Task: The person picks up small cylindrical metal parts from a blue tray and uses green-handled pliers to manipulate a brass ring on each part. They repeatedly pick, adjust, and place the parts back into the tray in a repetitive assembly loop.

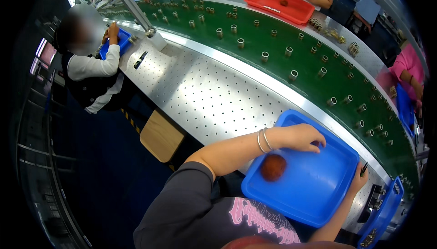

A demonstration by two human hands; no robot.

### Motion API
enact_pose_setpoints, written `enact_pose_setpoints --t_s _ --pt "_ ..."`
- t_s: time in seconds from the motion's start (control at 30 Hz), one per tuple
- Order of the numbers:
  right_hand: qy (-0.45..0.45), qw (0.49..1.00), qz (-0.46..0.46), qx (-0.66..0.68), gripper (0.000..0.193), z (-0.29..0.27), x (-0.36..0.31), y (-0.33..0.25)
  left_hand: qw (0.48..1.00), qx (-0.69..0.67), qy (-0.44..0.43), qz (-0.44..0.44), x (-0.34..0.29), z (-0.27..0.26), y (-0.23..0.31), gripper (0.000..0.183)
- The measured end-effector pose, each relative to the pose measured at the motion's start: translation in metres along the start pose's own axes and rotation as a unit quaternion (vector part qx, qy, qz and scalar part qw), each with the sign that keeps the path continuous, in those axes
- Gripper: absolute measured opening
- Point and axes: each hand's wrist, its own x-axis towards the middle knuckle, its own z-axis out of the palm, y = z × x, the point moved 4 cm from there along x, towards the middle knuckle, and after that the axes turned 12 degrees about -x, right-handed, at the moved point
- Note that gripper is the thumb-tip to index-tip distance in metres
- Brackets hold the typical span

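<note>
A blue plastic tray [314,180] lies in front of me at the bench edge. Inside it, toward the left, is a round reddish-brown lump [273,167] with a blurred surface. My left hand [306,138] hangs over the tray's far part, two bangles on its wrist. Its fingers are bent, with a gap to the thumb, and nothing shows between them. At the tray's right rim is my right hand [358,181], closed around a slim dark pointed tool [364,169] whose tip sticks up. Part of that hand's grip is hidden.
Beyond the perforated metal bench [218,98] runs a green conveyor belt [255,35] carrying many upright metal sleeves. A second blue tray [382,215] holds small parts at right. A co-worker [91,57] sits left; another is behind a red tray [280,6]. A wooden stool [161,136] stands below.
</note>
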Motion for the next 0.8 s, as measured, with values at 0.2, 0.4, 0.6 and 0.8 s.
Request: enact_pose_setpoints --t_s 0.2,0.4,0.6,0.8 --pt "-0.012 1.000 0.005 0.010 0.030 0.001 0.001 0.006 0.999 -0.013 0.009 0.028 -0.011 -0.005 -0.012 0.028" --pt "-0.031 0.997 0.057 0.032 0.031 0.006 -0.002 0.008 0.997 0.004 0.068 0.037 -0.014 -0.014 -0.011 0.023" --pt "-0.001 0.999 0.047 0.017 0.038 -0.002 0.001 0.022 0.989 0.036 0.144 0.014 -0.012 -0.028 -0.015 0.015" --pt "0.046 0.988 0.069 0.130 0.042 0.006 0.002 0.005 0.988 0.043 0.150 -0.003 -0.010 -0.028 -0.023 0.019"
